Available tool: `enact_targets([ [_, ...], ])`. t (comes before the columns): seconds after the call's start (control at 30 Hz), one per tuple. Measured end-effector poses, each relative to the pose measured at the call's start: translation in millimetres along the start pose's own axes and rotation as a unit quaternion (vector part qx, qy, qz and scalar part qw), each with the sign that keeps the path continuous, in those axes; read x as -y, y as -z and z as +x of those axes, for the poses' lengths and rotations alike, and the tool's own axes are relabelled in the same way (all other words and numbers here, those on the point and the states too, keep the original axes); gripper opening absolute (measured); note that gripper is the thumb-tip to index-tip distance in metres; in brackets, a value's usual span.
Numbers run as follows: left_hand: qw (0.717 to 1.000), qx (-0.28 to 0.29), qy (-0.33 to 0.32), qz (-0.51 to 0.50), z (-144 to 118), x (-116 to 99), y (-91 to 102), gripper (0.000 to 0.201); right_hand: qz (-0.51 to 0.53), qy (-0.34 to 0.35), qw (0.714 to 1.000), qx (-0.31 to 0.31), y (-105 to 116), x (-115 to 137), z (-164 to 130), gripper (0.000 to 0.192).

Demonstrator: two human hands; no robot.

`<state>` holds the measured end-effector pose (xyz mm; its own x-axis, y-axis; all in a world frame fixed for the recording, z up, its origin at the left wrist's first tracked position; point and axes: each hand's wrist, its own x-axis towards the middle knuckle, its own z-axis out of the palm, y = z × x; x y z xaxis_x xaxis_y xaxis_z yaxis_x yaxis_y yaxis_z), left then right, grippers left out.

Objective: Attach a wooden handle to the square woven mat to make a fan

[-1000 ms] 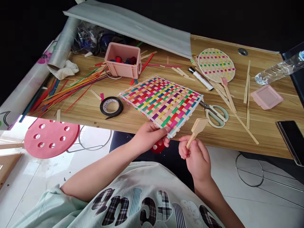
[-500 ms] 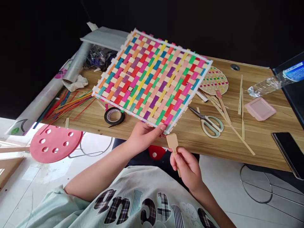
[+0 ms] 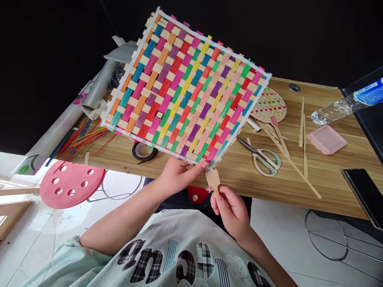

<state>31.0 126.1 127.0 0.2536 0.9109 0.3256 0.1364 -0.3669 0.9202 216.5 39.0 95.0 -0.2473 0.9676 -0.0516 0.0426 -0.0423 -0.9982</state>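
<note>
**Woven mat tipped up, wooden handle brought to its corner**

The left hand (image 3: pixel 176 175) pinches the near corner of the colourful woven mat (image 3: pixel 185 85), fingers closed on the edge, holding the mat tilted up off the wooden table (image 3: pixel 269 179). From that grip the mat spreads up and away, its far corner pointing at the dark background.

The right hand (image 3: pixel 230 207) is closed around a small wooden handle (image 3: pixel 213 180). The handle's long axis runs from the fist up and slightly left; its broad flat end points at the mat's held corner and sits just beside the left fingertips, just below the mat's edge. I cannot tell whether it touches. The right hand is the nearer to the handle; scissors (image 3: pixel 263 157) lie on the table to the right of it.
</note>
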Motion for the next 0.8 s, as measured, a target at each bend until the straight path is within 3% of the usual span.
enact_targets([
  [0.33, 0.996, 0.021, -0.081, 0.009, 2, -1, 10.4, 0.018, 0.020, -0.001, 1.000, 0.013, -1, -1, 0, 0.016],
  [0.57, 0.998, 0.045, -0.043, -0.012, -1, 2, 8.7, 0.023, -0.019, 0.015, 1.000, -0.013, -1, -3, -1, 0.013],
  [0.8, 0.995, 0.044, -0.086, -0.016, 1, 3, 9.2, 0.016, -0.065, 0.040, 0.997, -0.023, 0, -2, -2, 0.013],
])
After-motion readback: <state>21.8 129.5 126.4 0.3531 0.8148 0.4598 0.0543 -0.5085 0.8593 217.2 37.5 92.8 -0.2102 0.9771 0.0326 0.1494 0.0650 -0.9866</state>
